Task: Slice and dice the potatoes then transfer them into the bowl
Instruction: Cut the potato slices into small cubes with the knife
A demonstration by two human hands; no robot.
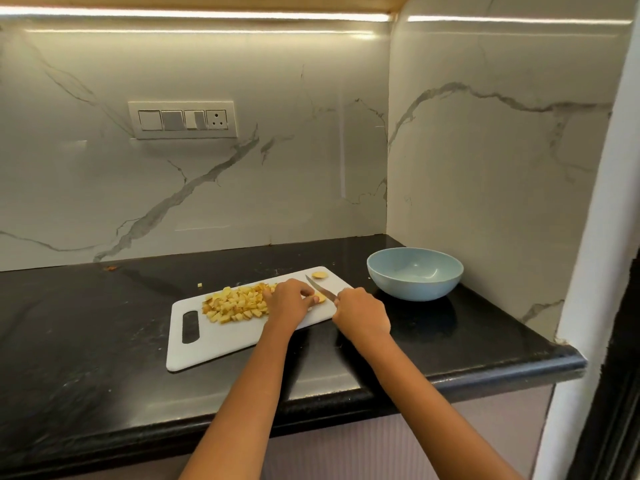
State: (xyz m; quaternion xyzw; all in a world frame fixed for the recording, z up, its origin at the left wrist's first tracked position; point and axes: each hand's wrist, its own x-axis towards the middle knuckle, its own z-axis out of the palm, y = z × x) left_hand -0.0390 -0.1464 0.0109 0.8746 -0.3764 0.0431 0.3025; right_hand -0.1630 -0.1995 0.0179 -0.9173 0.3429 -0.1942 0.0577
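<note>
Lying on the black table (pixel 104 323), the white board (pixel 221 337) carries a pile of dice (pixel 239 303) at its left. Right of it stands the empty bowl (pixel 415 273). The left hand (pixel 287 303) pinches a potato piece (pixel 320 298) in its grip, fingers curled; the right hand (pixel 360 311) grips the knife (pixel 320 284), blade just beside that piece. A slice (pixel 319 274) lies beyond.

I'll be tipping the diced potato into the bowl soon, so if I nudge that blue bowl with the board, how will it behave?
The blue bowl looks empty, so it would probably slide easily on the glossy black counter. Its rounded sides suggest a small base, so it may rock or tip if pushed at the rim.
</note>
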